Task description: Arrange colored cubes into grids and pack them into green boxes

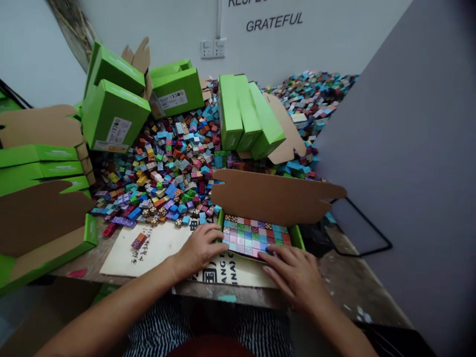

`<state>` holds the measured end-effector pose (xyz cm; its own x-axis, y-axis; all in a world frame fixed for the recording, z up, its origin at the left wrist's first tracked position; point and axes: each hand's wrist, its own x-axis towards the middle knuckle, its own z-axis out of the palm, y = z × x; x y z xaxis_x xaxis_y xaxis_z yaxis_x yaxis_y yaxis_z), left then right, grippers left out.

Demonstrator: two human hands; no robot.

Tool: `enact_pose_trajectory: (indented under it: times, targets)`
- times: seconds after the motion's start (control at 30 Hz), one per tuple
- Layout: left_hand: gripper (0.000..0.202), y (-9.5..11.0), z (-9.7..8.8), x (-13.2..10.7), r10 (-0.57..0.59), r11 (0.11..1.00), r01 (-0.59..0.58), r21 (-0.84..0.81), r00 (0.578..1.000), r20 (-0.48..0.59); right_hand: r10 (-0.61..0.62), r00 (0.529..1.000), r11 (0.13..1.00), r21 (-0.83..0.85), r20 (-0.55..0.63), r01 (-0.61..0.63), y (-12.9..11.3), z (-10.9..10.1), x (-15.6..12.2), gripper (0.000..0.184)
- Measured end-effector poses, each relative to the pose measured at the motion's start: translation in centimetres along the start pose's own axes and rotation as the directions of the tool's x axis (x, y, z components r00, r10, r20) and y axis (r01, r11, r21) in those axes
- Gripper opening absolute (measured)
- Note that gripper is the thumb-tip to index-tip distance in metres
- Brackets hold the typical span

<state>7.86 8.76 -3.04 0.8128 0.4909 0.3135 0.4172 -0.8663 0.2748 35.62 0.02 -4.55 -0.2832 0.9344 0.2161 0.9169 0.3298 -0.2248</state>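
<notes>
Bracing the shallow green cardboard box (297,237) at the worn wooden table (336,280) edge, my left hand (199,248) gripping its wall, I'd press its small patterned coloured cubes (253,235) level with my flat, unclenched right hand (295,272).

White wall (327,44), black lettering (274,22), twin sockets (212,48); grey partition (416,148) right; worn tabletop (345,282).

Wall (334,39) says "GRATEFUL" in dark slanted caps. There's another line above it, but the frame cuts it off, looks like "RESP". The sheet (148,248) under the open box (297,237) shows "ANG", "INA)" and some Chinese characters, the rest is covered. The labels (119,130) on the green boxes (111,106) are too tiny to read.
</notes>
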Motion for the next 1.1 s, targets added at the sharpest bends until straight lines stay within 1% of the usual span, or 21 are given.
enact_pose_trajectory:
  times: [0.1,0.17,0.23,0.27,0.33,0.4,0.43,0.47,0.53,0.6,0.67,0.73,0.83,0.9,0.97,1.03,1.1]
  targets:
    - [0.023,1.0,-0.3,-0.4,0.038,0.999,-0.038,-0.021,0.999,0.000,-0.007,1.000,0.993,0.115,-0.014,0.008,-1.4,-0.7,-0.7,0.033]
    - [0.023,1.4,-0.8,-0.8,0.058,0.998,-0.058,-0.031,0.998,0.010,0.002,1.000,0.977,0.215,-0.022,0.003,-1.5,-1.7,-0.6,0.036]
    - [0.022,1.4,-1.0,-1.2,0.055,0.998,-0.055,-0.029,0.998,-0.010,0.063,0.998,0.962,0.266,-0.020,-0.056,-1.1,-2.7,0.1,0.040]
    - [0.021,1.3,-1.0,-1.5,0.037,0.999,-0.038,-0.021,0.999,-0.029,0.106,0.994,0.959,0.266,-0.006,-0.100,-1.0,-3.0,0.6,0.041]
    - [0.019,1.1,-0.8,-1.9,-0.013,1.000,0.014,0.008,0.998,-0.067,0.167,0.984,0.959,0.223,0.058,-0.176,-0.8,-3.1,1.7,0.044]
    - [0.019,1.1,-0.3,-2.2,-0.067,0.997,0.069,0.017,0.994,-0.090,0.201,0.972,0.965,0.146,0.125,-0.218,-1.1,-2.5,2.6,0.046]
    - [0.020,1.2,0.0,-2.4,-0.091,0.996,0.092,0.005,0.991,-0.095,0.219,0.966,0.966,0.110,0.140,-0.235,-1.3,-2.0,3.0,0.047]
    - [0.021,1.3,0.3,-2.6,-0.118,0.993,0.117,-0.013,0.988,-0.099,0.243,0.960,0.963,0.083,0.139,-0.256,-1.7,-1.6,3.2,0.048]
    - [0.022,1.6,0.8,-2.8,-0.186,0.982,0.181,-0.052,0.978,-0.098,0.295,0.950,0.950,0.074,0.100,-0.303,-2.3,-0.8,3.3,0.046]
    - [0.022,1.9,1.2,-3.0,-0.237,0.970,0.229,-0.085,0.967,-0.096,0.333,0.942,0.930,0.148,0.053,-0.337,-2.9,-0.6,3.3,0.039]
    - [0.022,2.0,1.5,-3.0,-0.255,0.963,0.244,-0.112,0.962,-0.101,0.362,0.932,0.895,0.270,0.021,-0.354,-3.3,-0.7,3.3,0.033]
    - [0.021,2.0,1.7,-3.0,-0.258,0.961,0.242,-0.132,0.958,-0.125,0.369,0.929,0.859,0.376,0.016,-0.348,-3.5,-1.2,3.4,0.032]
    - [0.018,2.1,2.0,-3.0,-0.266,0.960,0.243,-0.140,0.948,-0.176,0.341,0.940,0.841,0.435,0.034,-0.321,-3.4,-2.4,3.6,0.035]
    - [0.017,2.2,2.1,-3.1,-0.271,0.960,0.250,-0.128,0.943,-0.195,0.326,0.941,0.824,0.458,0.095,-0.332,-3.1,-3.5,3.6,0.039]
    - [0.018,2.3,2.2,-3.1,-0.277,0.959,0.259,-0.112,0.939,-0.204,0.329,0.923,0.782,0.491,0.199,-0.384,-2.9,-4.6,3.4,0.044]
    - [0.018,2.4,2.3,-3.1,-0.285,0.958,0.266,-0.110,0.935,-0.212,0.354,0.883,0.701,0.538,0.308,-0.469,-3.0,-5.6,3.4,0.050]
    - [0.019,2.6,2.5,-3.1,-0.293,0.955,0.271,-0.122,0.929,-0.226,0.404,0.830,0.578,0.595,0.384,-0.558,-3.4,-6.0,3.4,0.054]
